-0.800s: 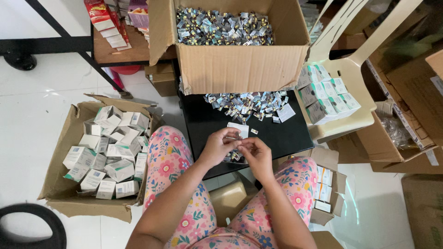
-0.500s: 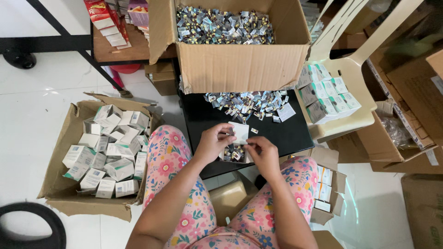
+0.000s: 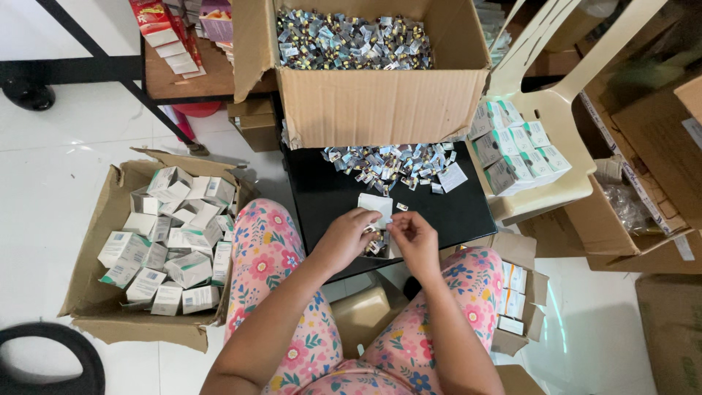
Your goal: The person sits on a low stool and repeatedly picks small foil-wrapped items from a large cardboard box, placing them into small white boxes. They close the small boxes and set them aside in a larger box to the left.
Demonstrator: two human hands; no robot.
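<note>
Gripping a small white carton [image 3: 378, 219] — flap pointing away, long axis fore-aft — left hand [image 3: 344, 238], right hand [image 3: 415, 241], fingers clamped.

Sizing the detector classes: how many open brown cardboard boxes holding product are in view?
3: big brown cardboard box of small silvery packs at top, floor box of white cartons left, small box by right knee. Others may be hidden.
</note>
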